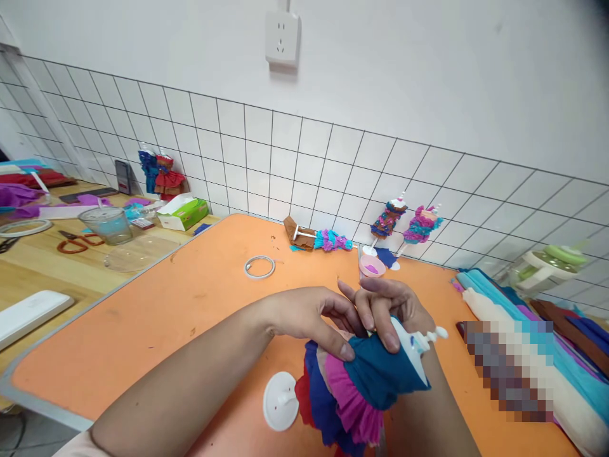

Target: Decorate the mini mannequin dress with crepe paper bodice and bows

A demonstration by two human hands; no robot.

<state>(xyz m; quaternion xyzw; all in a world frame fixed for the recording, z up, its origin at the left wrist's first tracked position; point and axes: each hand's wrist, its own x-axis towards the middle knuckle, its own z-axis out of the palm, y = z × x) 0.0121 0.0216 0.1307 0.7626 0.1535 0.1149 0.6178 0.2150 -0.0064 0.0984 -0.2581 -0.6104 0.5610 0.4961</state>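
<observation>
A small white dress form [413, 355] lies tilted between my hands, its beaded neck pointing right and its round base [280, 401] at the lower left. It wears a teal crepe paper bodice [380, 368] above ruffled layers of magenta, blue and red. My left hand [316, 324] grips the form from the left, with its thumb pressed on the teal paper. From above and behind, my right hand [392, 308] holds it, fingertips on the bodice's upper edge and the wrist partly hidden behind the form. Some fingers overlap at the back.
A tape roll [259, 266], a pink bowl [372, 266] and other dressed forms [423, 225] stand or lie toward the tiled wall. Crepe paper rolls [523, 355] and a jug [547, 266] are on the right. Scissors [78, 241], a glass [105, 225] and tissues [183, 212] occupy the left table.
</observation>
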